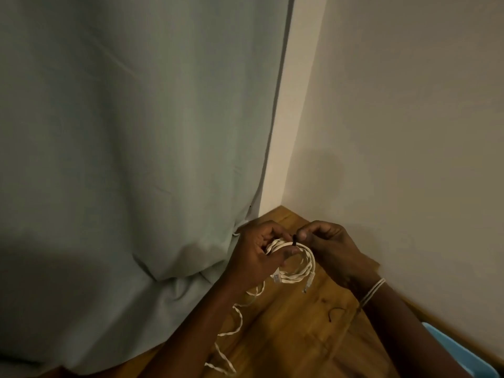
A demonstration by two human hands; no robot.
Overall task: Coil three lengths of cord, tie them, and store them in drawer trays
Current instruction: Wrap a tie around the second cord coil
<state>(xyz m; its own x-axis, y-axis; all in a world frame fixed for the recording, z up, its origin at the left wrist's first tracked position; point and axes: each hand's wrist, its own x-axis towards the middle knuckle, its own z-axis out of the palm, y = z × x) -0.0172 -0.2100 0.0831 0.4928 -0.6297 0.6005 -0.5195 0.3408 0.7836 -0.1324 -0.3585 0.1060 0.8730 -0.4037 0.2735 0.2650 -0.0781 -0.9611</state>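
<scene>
A white twisted cord (302,268) is wound into a small coil above the wooden tabletop (294,331). My left hand (256,257) grips the coil's left side, thumb across the loops. At the top of the coil my right hand (330,246) pinches a short black tie (295,240) wrapped around the strands. Clear plug ends of the cord hang at the coil's lower edge. More loose white cord (234,326) trails down under my left forearm toward the near edge.
A pale green curtain (136,159) hangs at the left and bunches onto the tabletop. White walls (409,132) meet in the corner behind my hands. Another small black tie (334,313) lies on the wood. A light blue container edge (461,353) shows at the bottom right.
</scene>
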